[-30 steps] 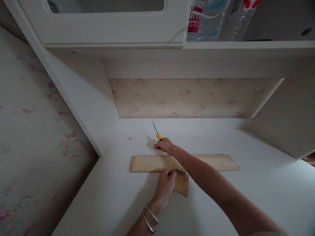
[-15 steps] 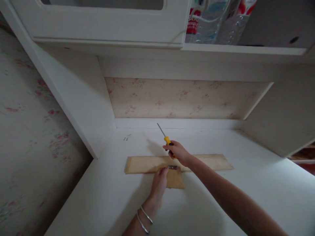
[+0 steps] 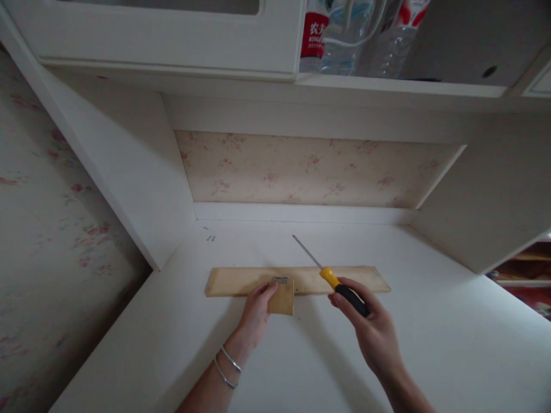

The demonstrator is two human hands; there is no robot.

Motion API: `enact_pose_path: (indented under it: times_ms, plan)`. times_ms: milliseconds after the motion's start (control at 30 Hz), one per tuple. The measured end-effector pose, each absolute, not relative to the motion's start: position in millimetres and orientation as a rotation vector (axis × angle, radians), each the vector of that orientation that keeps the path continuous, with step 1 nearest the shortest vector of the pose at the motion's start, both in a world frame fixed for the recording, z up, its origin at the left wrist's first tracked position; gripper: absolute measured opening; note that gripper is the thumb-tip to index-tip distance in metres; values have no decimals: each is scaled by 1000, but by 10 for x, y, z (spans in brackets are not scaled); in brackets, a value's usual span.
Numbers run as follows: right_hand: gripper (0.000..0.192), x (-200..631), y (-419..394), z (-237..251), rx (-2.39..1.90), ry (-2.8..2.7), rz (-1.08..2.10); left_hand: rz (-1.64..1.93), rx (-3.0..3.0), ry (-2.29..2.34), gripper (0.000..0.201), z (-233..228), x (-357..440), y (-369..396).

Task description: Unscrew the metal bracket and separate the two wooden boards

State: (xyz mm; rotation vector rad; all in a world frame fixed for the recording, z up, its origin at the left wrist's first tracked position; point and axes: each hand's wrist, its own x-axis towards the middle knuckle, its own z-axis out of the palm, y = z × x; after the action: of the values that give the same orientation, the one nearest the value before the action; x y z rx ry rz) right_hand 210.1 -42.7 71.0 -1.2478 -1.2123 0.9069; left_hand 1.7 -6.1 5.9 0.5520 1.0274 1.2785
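Note:
My left hand [image 3: 257,307] pinches a small square wooden piece [image 3: 282,301] at its left side, thumb on top. At that piece's far edge is a small metal hinge [image 3: 280,280]. Behind and partly under it, a long pale wooden board [image 3: 344,280] lies across the white surface; whether the two touch is unclear. My right hand [image 3: 370,315] is closed around a screwdriver [image 3: 329,278] with a yellow and black handle. Its shaft points up and to the left over the board, the tip apart from the hinge. Several small screws [image 3: 210,238] lie at the back left.
The white desktop [image 3: 181,344] runs between a left side panel [image 3: 124,155] and a right side panel [image 3: 486,189]. Overhead, a cabinet [image 3: 172,43] has an open section with plastic bottles [image 3: 348,40]. Floral wallpaper [image 3: 297,169] covers the wall behind.
My right hand has drawn back toward me and to the right with the screwdriver. My left hand has shifted the small wooden piece slightly left along the board. The view has turned slightly.

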Motion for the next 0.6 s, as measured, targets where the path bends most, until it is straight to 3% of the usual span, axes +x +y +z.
enact_pose_path:
  times_ms: [267,600]
  plan:
    - [32,2276,-829,733,-1021,-891,758,1298,579,1053,28,19,33,-53]
    - [31,2071,-859,674,-1159,-1003,659,1329,978,1241,26,-21,73,-111]
